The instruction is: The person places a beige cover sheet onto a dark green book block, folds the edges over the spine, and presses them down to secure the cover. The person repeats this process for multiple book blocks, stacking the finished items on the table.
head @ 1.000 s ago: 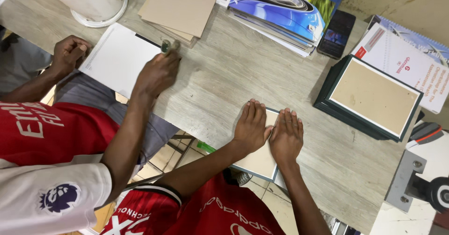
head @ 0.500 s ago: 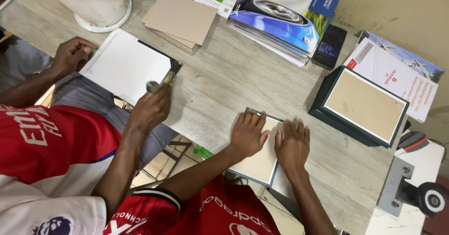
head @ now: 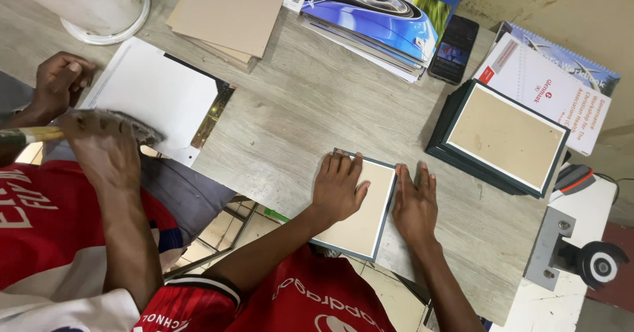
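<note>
Grip status: both of your hands are open and flat, fingers extended, and hold nothing. Your left hand [head: 338, 188] lies palm-down on the beige board [head: 362, 223], which has a dark green border. Your right hand [head: 415, 205] lies palm-down just beside the board's right edge. Whether a loose flap lies under it cannot be told.

Change: one second ago your hands sat side by side, touching, on the board. They are now apart, with the green edge between them. Judgement: pressure is now spread across the board and its right edge rather than on one spot.

The board sits at the near edge of the worktop [head: 297, 114], and its lower corner overhangs that edge. Keep downward pressure even, because an overhanging corner may tip.

Surroundings:
- A stack of similar green-bordered boards [head: 505, 137] lies to the right, well apart from your right hand.
- A dark phone [head: 454, 48], glossy magazines [head: 370, 15] and a spiral-bound booklet [head: 548, 81] lie at the far side.
- Plain cardboard pieces [head: 224, 18] and a white bucket [head: 92, 2] lie at the far left.
- A co-worker's hand [head: 99, 147] has drawn a brush [head: 132, 126] from the far corner of a white sheet [head: 155, 98] to its near left edge.

Nothing lies between your hands and the board.
</note>
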